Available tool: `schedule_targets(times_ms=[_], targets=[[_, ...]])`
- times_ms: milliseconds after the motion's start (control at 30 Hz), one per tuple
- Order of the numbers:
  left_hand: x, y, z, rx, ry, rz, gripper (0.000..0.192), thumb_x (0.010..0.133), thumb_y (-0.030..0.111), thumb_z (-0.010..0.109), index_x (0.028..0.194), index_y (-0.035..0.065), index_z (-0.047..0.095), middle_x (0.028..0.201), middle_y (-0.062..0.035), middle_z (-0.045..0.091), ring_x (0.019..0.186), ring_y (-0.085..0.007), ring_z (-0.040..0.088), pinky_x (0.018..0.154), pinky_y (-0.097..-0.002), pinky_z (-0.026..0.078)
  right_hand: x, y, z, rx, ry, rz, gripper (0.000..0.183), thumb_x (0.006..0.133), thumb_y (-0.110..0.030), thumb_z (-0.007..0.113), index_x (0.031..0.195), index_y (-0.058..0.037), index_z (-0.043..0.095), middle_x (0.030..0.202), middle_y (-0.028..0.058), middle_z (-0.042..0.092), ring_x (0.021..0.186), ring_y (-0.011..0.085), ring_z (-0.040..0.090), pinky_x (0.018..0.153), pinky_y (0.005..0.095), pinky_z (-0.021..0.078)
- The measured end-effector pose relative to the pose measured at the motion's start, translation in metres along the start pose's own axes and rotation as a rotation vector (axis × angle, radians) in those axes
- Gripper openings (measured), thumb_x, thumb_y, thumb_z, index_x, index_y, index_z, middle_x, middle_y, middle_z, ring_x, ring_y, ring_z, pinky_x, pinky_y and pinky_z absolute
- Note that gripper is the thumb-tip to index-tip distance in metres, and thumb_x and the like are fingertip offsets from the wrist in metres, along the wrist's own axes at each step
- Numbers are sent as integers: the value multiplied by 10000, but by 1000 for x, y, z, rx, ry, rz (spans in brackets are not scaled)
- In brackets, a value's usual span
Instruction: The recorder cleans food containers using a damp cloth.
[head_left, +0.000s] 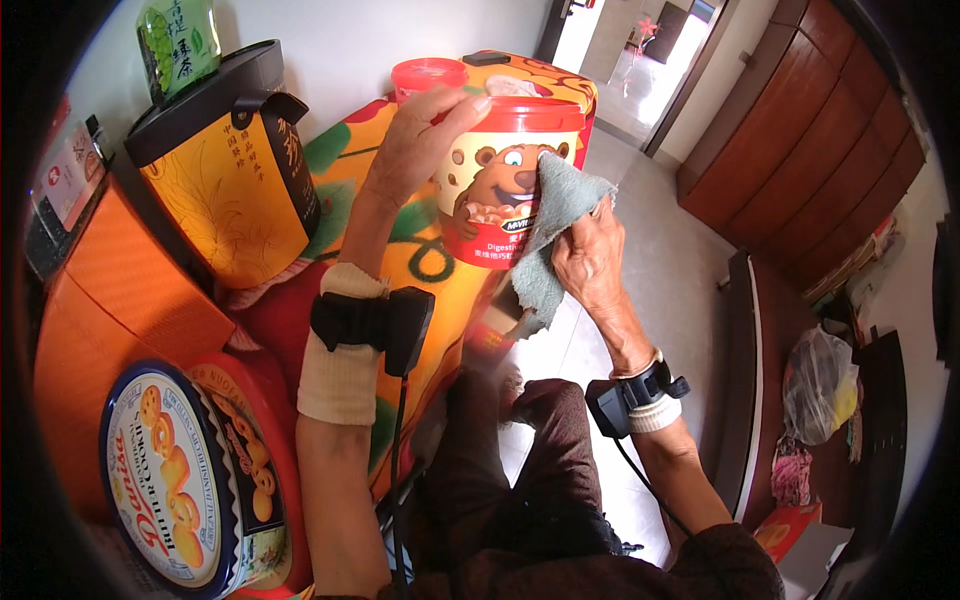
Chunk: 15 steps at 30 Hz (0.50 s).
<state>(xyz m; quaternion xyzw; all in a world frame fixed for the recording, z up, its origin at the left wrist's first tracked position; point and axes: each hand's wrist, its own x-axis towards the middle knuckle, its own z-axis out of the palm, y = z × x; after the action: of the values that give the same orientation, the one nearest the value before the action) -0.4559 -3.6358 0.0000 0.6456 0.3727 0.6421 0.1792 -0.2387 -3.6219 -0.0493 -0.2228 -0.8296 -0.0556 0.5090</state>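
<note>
A red and cream McVitie's biscuit tub (499, 161) with a bear picture and a red lid stands upright near the edge of a table with an orange patterned cloth (431, 292). My left hand (420, 142) rests at the tub's upper left, its thumb and fingers against the lid's rim. In my right hand (592, 251) is a grey-green cloth (555, 217), bunched at the fingers and pressed to the tub's right side, with its lower end hanging down. Just behind my left hand sits a smaller red-lidded tub (427, 73).
Left on the table stand a black and yellow gift box (232, 187), a green package (180, 49), an orange box (135, 277) and a round butter cookie tin (165, 480). A dark flat object (486, 58) lies at the far end. Wooden cabinets (802, 142) stand at right.
</note>
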Motion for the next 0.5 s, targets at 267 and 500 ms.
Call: schedule_targets(times_ms=[267, 500], targets=[[-1, 0, 2, -49, 14, 18, 254, 886, 218, 571, 871, -32, 613, 761, -36, 601, 702, -89, 534, 657, -248, 438, -2, 0, 3, -79, -22, -13, 551, 644, 51, 599, 1173, -103, 580, 1051, 189, 573, 884, 371, 611, 719, 404, 534], [2, -6, 0, 16, -33, 50, 286, 885, 239, 565, 893, -42, 615, 782, -62, 602, 734, -111, 547, 691, -261, 438, -3, -2, 4, 8, 6, 5, 551, 646, 58, 589, 1173, -103, 575, 1057, 181, 572, 884, 383, 609, 710, 413, 535]])
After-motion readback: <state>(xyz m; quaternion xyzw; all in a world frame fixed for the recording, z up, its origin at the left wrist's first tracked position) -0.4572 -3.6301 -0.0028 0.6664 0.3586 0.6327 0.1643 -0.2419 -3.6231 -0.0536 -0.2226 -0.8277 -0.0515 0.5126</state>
